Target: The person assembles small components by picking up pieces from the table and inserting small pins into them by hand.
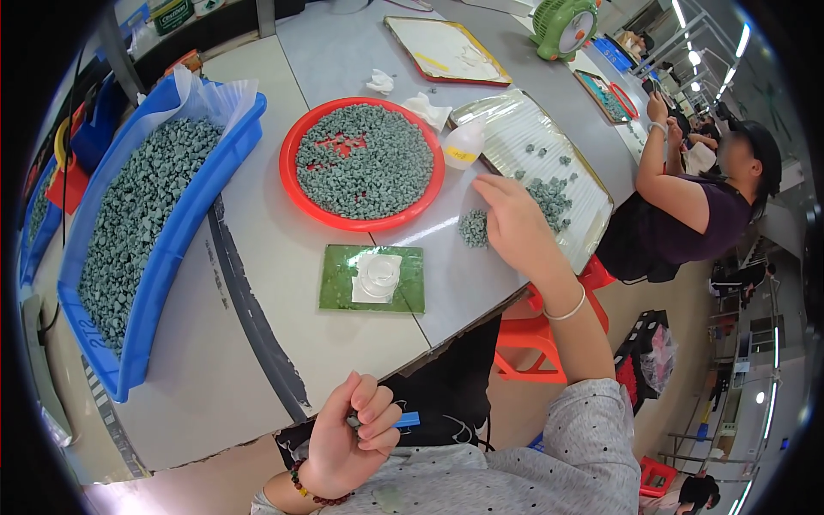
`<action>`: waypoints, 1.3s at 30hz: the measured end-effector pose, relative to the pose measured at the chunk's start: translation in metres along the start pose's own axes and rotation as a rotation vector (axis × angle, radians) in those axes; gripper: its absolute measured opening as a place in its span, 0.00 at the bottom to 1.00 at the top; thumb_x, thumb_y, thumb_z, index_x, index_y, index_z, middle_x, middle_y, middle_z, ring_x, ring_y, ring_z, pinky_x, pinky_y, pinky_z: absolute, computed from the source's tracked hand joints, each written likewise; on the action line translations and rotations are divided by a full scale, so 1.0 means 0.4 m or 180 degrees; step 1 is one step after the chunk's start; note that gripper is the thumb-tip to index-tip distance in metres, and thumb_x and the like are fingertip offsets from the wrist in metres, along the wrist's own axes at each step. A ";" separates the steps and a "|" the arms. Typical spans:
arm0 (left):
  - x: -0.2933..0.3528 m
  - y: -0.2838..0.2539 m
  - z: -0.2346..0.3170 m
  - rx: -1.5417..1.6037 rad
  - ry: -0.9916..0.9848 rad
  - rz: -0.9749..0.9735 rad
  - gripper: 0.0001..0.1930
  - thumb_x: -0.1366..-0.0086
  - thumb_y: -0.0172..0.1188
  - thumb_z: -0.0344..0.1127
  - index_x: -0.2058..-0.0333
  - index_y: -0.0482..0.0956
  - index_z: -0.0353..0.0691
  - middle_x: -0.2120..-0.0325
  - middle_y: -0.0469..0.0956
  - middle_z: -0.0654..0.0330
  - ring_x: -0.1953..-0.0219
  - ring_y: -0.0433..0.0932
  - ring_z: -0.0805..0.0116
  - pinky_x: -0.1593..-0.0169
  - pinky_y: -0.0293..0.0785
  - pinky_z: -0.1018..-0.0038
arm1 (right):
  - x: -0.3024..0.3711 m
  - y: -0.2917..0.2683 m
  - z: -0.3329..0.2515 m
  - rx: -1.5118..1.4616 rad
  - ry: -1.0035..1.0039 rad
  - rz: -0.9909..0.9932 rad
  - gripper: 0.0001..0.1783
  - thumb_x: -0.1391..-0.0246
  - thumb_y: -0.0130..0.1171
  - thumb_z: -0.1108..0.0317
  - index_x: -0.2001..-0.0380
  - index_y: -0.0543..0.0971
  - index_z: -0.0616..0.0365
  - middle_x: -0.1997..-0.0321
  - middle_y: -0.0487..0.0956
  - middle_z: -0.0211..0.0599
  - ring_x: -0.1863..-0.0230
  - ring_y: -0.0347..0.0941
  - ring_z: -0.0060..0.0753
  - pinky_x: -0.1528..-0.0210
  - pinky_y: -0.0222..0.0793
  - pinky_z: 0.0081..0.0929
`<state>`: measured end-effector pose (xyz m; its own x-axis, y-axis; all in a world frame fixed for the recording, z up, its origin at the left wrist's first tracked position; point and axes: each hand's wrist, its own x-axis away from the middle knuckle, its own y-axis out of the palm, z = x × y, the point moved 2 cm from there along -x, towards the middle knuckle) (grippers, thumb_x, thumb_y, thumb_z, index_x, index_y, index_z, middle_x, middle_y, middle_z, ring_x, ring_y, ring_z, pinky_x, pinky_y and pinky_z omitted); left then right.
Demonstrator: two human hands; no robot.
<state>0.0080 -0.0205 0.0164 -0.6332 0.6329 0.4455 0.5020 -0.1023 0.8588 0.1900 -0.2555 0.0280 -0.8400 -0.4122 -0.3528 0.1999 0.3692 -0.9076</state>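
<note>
My left hand is curled in front of my body, below the table edge. A flat blue strip sticks out past its fingers, and a small greyish bit shows between thumb and fingers. Over the table, my right hand stretches its fingers beside a small pile of grey-green pieces; the fingertips hang above the pile's right side. Right of this hand, more grey-green pieces lie on a ribbed, film-covered tray. A green board with a white round dish lies nearer to me.
A red round tray full of grey-green pieces stands mid-table. At left is a long blue bin of such pieces. A white squeeze bottle, crumpled tissues, another tray and a green fan stand farther back. A co-worker sits at right.
</note>
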 end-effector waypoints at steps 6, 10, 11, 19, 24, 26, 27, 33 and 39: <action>-0.014 0.004 -0.001 -0.0010 -0.0113 -0.0130 0.17 0.31 0.39 0.42 0.80 0.58 0.45 0.84 0.56 0.69 0.82 0.52 0.79 0.80 0.50 0.83 | 0.041 -0.050 -0.071 0.0036 0.0003 -0.0236 0.19 0.59 0.46 0.83 0.59 0.73 0.67 0.56 0.72 0.49 0.54 0.68 0.49 0.50 0.64 0.35; -0.008 0.005 -0.014 0.0440 -0.0086 -0.0065 0.18 0.31 0.37 0.43 0.80 0.59 0.46 0.84 0.56 0.69 0.82 0.54 0.79 0.81 0.53 0.83 | 0.007 -0.074 -0.092 -0.0444 -0.0110 0.0318 0.18 0.58 0.51 0.80 0.59 0.74 0.63 0.56 0.73 0.47 0.55 0.68 0.48 0.51 0.65 0.35; -0.006 0.004 -0.012 0.0491 -0.0037 -0.0130 0.17 0.31 0.37 0.43 0.80 0.60 0.46 0.84 0.57 0.69 0.82 0.54 0.78 0.81 0.53 0.83 | -0.017 -0.054 -0.096 -0.0584 -0.0330 0.0457 0.18 0.58 0.53 0.79 0.59 0.74 0.62 0.56 0.73 0.47 0.55 0.69 0.48 0.52 0.65 0.35; 0.016 0.040 -0.022 0.0712 -0.0228 -0.0481 0.15 0.31 0.38 0.38 0.79 0.59 0.43 0.83 0.54 0.66 0.81 0.52 0.76 0.79 0.51 0.82 | -0.202 0.041 -0.166 -0.0428 -0.0301 -0.0541 0.18 0.58 0.63 0.62 0.62 0.77 0.56 0.62 0.71 0.46 0.60 0.69 0.47 0.57 0.65 0.38; 0.018 0.046 -0.021 0.0693 -0.0209 -0.0502 0.15 0.31 0.38 0.38 0.78 0.60 0.43 0.82 0.55 0.66 0.81 0.53 0.76 0.79 0.52 0.82 | -0.245 0.115 -0.168 -0.0283 -0.0754 -0.0545 0.09 0.61 0.63 0.68 0.74 0.79 0.60 0.69 0.74 0.45 0.63 0.72 0.46 0.61 0.67 0.38; 0.015 0.044 -0.018 0.0776 -0.0257 -0.0533 0.15 0.31 0.39 0.38 0.78 0.60 0.43 0.82 0.55 0.66 0.81 0.53 0.76 0.79 0.52 0.82 | -0.253 0.113 -0.171 -0.0425 -0.0646 -0.0452 0.03 0.64 0.60 0.75 0.82 0.77 0.64 0.79 0.76 0.42 0.70 0.74 0.44 0.66 0.68 0.37; 0.015 0.044 -0.018 0.0757 -0.0282 -0.0523 0.15 0.31 0.39 0.38 0.78 0.60 0.43 0.82 0.55 0.66 0.81 0.53 0.76 0.79 0.52 0.82 | -0.256 0.110 -0.170 -0.0416 -0.0619 -0.0437 0.03 0.64 0.60 0.75 0.82 0.77 0.64 0.79 0.76 0.42 0.70 0.74 0.44 0.66 0.68 0.37; 0.011 0.041 -0.018 0.0699 -0.0299 -0.0571 0.14 0.31 0.39 0.38 0.77 0.61 0.43 0.82 0.56 0.67 0.80 0.54 0.76 0.78 0.52 0.81 | -0.267 0.078 -0.156 -0.0841 -0.0818 -0.0238 0.03 0.67 0.57 0.78 0.82 0.78 0.64 0.81 0.77 0.44 0.74 0.75 0.43 0.71 0.70 0.33; 0.012 0.040 -0.026 0.0648 -0.0333 -0.0688 0.13 0.33 0.41 0.34 0.78 0.61 0.43 0.82 0.56 0.67 0.81 0.54 0.76 0.78 0.51 0.81 | -0.250 0.061 -0.169 -0.0531 -0.0901 0.0054 0.03 0.69 0.57 0.73 0.86 0.78 0.61 0.84 0.74 0.47 0.77 0.73 0.47 0.74 0.68 0.36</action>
<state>0.0068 -0.0273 0.0347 -0.6793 0.6999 0.2208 0.4768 0.1923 0.8577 0.2447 -0.1492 0.0565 -0.6591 -0.6113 -0.4382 0.1078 0.4998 -0.8594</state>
